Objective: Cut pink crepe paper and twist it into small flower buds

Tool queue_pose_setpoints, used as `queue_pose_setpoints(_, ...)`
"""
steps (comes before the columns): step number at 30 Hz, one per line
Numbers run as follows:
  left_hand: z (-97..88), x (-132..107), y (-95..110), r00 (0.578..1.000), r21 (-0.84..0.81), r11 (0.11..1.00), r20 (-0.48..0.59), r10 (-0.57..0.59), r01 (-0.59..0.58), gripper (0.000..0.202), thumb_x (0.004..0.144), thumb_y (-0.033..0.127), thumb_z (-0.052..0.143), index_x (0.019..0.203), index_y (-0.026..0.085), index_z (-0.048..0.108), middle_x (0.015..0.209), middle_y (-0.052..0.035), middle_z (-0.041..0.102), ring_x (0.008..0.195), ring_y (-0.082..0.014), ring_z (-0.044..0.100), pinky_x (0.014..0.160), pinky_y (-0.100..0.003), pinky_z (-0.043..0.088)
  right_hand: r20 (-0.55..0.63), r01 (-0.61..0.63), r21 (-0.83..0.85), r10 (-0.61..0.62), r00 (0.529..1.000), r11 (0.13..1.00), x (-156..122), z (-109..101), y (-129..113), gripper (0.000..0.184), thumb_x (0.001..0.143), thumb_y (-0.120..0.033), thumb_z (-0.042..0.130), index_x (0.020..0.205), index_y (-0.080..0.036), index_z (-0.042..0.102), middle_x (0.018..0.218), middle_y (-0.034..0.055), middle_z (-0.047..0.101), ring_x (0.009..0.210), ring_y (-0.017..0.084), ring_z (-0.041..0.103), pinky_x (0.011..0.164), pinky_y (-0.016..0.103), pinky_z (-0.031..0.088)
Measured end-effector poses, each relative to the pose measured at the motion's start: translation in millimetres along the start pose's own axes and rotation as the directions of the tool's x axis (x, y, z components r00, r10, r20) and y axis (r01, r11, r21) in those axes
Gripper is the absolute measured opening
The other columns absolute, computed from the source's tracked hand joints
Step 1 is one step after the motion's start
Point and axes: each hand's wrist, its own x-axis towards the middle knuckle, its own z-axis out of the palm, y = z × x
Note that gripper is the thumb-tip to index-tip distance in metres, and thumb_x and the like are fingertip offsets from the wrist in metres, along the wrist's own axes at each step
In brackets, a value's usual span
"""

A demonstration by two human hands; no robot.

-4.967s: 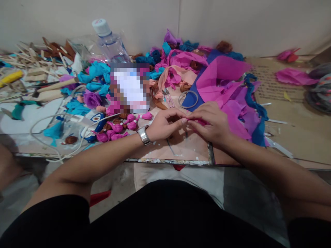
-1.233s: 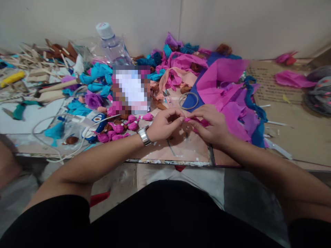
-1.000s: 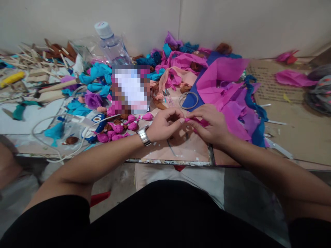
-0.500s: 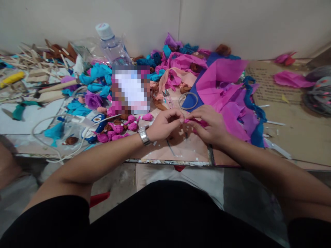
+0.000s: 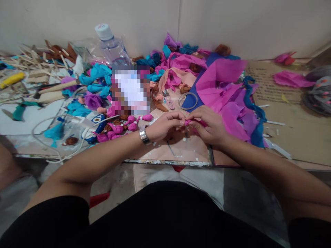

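My left hand [image 5: 165, 125] and my right hand [image 5: 208, 125] meet over the low work board [image 5: 181, 153], fingertips pinched together on a small piece of pink crepe paper [image 5: 192, 122]. A silver watch [image 5: 143, 135] is on my left wrist. Most of the paper piece is hidden inside my right fingers. Just left of my left hand lie several finished pink paper buds [image 5: 121, 128]. A metal ring [image 5: 188, 101] lies a little beyond my hands, and a large pink crepe sheet [image 5: 219, 81] spreads behind my right hand.
A water bottle [image 5: 111, 44] stands at the back by the wall. Turquoise paper flowers [image 5: 97, 74], a purple rose [image 5: 92, 100], wooden sticks [image 5: 31, 57], a white cable [image 5: 51, 120] and a blue glue gun [image 5: 94, 125] crowd the left. Brown cardboard [image 5: 292, 117] lies at the right.
My hands have stayed in the same place, fingers working the pink paper. My left fingers have curled in closer to the right fingertips. The view has shifted only slightly.
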Motion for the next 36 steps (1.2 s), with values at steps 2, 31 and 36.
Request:
queue_pose_setpoints(2,-0.5,1,-1,1.0,-0.001,1.0,-0.016,0.01,-0.01,0.024,0.08,0.031,0.085,0.085,0.016,0.067,0.079,0.0007,0.065,0.071,-0.0109,0.062,0.074,-0.025,0.052,-0.001,0.0,-0.005,0.0,1.0,1.0,0,0,0,0.01,0.109,-0.034,0.065,0.115,-0.029,0.072,0.1,0.0047,0.08,0.093,0.025,0.073,0.088,0.046,0.054)
queue_pose_setpoints(31,-7.5,1,3,0.924,0.454,0.823,0.0,0.383,-0.342,0.043,0.092,0.058,0.084,0.094,0.016,0.076,0.086,-0.0045,0.076,0.076,-0.013,0.066,0.076,-0.027,0.056,0.015,-0.013,-0.104,0.015,1.0,0.995,3,-5,-4,0.02,0.1,-0.04,0.078,0.117,-0.031,0.077,0.101,0.005,0.083,0.095,0.028,0.075,0.09,0.051,0.055)
queue_pose_setpoints(36,-8.6,1,3,0.922,0.446,0.829,-0.02,0.386,-0.338,0.043,0.092,0.059,0.082,0.095,0.017,0.076,0.087,-0.0041,0.076,0.076,-0.0132,0.066,0.076,-0.028,0.054,-0.025,-0.007,-0.12,0.005,1.0,0.993,3,-5,-3,0.015,0.1,-0.037,0.077,0.113,-0.03,0.077,0.098,0.0045,0.083,0.092,0.027,0.075,0.087,0.05,0.056)
